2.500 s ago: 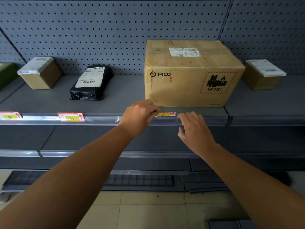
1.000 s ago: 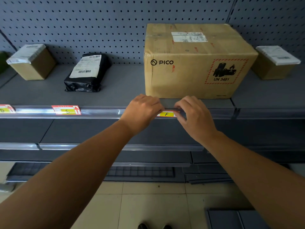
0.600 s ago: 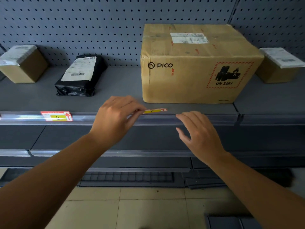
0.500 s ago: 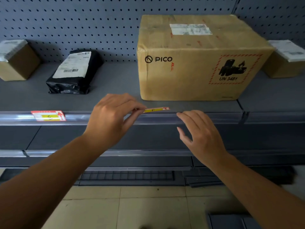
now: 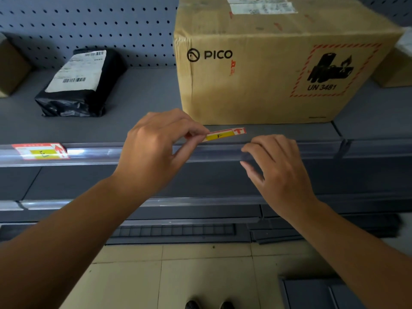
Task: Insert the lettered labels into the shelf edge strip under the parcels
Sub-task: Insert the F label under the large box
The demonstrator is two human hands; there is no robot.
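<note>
My left hand [image 5: 153, 150] pinches the red-and-yellow "F" paper label [image 5: 223, 134] just above the clear plastic shelf edge strip [image 5: 207, 152]; my right hand [image 5: 276, 166] fingers [image 5: 252, 149] rest relaxed on it, holding nothing.

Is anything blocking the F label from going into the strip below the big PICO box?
Nothing visible blocks it. The left hand pinches the F label just above the shelf edge strip, whose stretch below the PICO box holds no label. The right hand has its fingertips at the strip to the label's right, not under it.
</note>
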